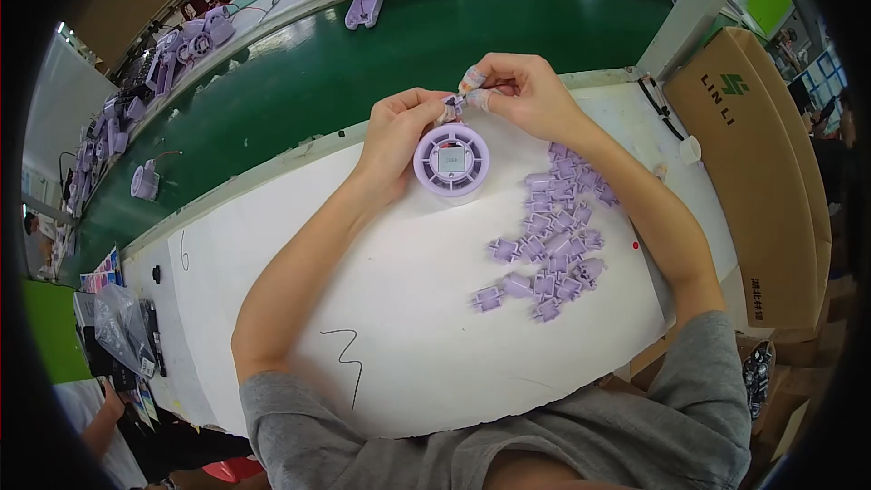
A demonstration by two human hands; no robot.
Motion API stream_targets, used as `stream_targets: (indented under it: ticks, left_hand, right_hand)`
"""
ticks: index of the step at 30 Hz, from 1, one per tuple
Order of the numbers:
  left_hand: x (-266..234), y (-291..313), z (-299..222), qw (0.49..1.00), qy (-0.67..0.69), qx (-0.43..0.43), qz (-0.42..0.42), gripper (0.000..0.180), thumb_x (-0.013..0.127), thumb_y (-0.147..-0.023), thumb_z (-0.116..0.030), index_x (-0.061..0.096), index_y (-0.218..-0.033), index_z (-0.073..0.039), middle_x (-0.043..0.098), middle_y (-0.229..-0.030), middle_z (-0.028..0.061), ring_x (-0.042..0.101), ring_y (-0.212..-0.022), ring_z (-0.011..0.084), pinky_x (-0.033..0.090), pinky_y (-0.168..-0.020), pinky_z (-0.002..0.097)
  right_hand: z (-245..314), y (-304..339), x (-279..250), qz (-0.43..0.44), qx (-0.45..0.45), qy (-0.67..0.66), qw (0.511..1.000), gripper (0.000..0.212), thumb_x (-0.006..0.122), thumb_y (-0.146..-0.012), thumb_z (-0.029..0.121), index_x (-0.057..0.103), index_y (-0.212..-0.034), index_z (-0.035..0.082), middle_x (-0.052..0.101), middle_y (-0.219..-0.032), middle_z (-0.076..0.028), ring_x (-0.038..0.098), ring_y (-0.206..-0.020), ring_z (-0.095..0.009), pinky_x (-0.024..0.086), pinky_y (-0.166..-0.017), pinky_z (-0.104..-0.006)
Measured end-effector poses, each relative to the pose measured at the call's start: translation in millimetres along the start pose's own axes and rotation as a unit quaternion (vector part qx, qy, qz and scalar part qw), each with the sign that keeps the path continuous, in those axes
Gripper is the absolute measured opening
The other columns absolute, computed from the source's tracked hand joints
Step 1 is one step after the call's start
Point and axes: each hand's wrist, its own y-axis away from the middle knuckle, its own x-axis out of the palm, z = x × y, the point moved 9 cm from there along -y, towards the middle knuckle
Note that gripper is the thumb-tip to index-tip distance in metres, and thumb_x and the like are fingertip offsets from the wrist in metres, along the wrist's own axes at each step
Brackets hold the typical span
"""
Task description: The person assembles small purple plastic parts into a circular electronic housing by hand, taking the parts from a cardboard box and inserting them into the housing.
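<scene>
My left hand (406, 132) pinches a small purple plastic part (455, 102) above the far side of a round purple fan-like housing (452, 184). My right hand (522, 95) meets it there, fingertips closed on a thin dark piece, perhaps a wire, at that same part. Coloured wraps cover several of my fingertips. The round housing stands on the white paper sheet (435, 327), with a square pale plate in its ringed centre. To its right lies a loose pile of small purple plastic parts (558, 254). Fingers partly hide what I hold.
Beyond the table edge runs a green conveyor belt (299, 73) bearing a purple shell (365, 7) and a purple housing with a wire (145, 180). Many purple parts (100, 136) line its far side. A cardboard box (753, 172) stands at right; a plastic bag (122, 327) lies at left.
</scene>
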Motion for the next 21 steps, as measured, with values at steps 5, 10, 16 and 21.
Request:
stream_targets:
  ticks: [5, 10, 16, 21]
  left_hand:
    - [6.7, 1.7, -3.9, 0.998, -0.045, 0.001, 0.042, 0.021, 0.054, -0.079, -0.009, 0.057, -0.096, 0.004, 0.063, -0.082, 0.0088, 0.060, -0.068, 0.0104, 0.049, -0.062, 0.0223]
    - [0.0, 2.4, -30.7, 0.981, -0.173, 0.050, 0.069, 0.031, 0.053, -0.078, -0.013, 0.056, -0.104, 0.003, 0.061, -0.096, 0.0083, 0.057, -0.089, 0.0130, 0.043, -0.083, 0.0265]
    - [35.0, 45.7, -78.5, 0.737, -0.648, 0.186, 0.044, 0.051, 0.067, -0.068, -0.036, 0.055, -0.097, 0.004, 0.059, -0.093, 0.0195, 0.060, -0.086, 0.0281, 0.047, -0.075, 0.0337]
    - [50.6, 54.7, -48.3, 0.688, -0.685, 0.221, 0.089, 0.061, 0.074, -0.059, -0.038, 0.051, -0.090, 0.010, 0.059, -0.082, 0.0216, 0.062, -0.068, 0.0327, 0.051, -0.060, 0.0375]
  right_hand:
    - [-1.3, -1.2, 0.1, 0.039, 0.012, -0.052, 0.998, 0.014, 0.057, -0.077, 0.002, 0.061, -0.089, -0.004, 0.063, -0.085, -0.008, 0.059, -0.078, -0.012, 0.046, -0.073, -0.0238]
    - [0.3, -0.6, 0.8, 0.057, 0.048, -0.120, 0.990, 0.020, 0.055, -0.083, 0.007, 0.063, -0.099, -0.003, 0.064, -0.096, -0.011, 0.060, -0.086, -0.015, 0.046, -0.081, -0.0260]
    - [-5.6, 1.9, 0.6, 0.051, 0.101, -0.109, 0.988, 0.019, 0.058, -0.080, 0.011, 0.067, -0.092, -0.002, 0.066, -0.083, -0.009, 0.062, -0.079, -0.013, 0.046, -0.077, -0.0239]
    - [-13.4, 3.1, 3.4, 0.081, 0.142, -0.127, 0.978, 0.015, 0.064, -0.077, 0.009, 0.064, -0.088, -0.002, 0.066, -0.087, -0.009, 0.062, -0.082, -0.012, 0.046, -0.079, -0.0235]
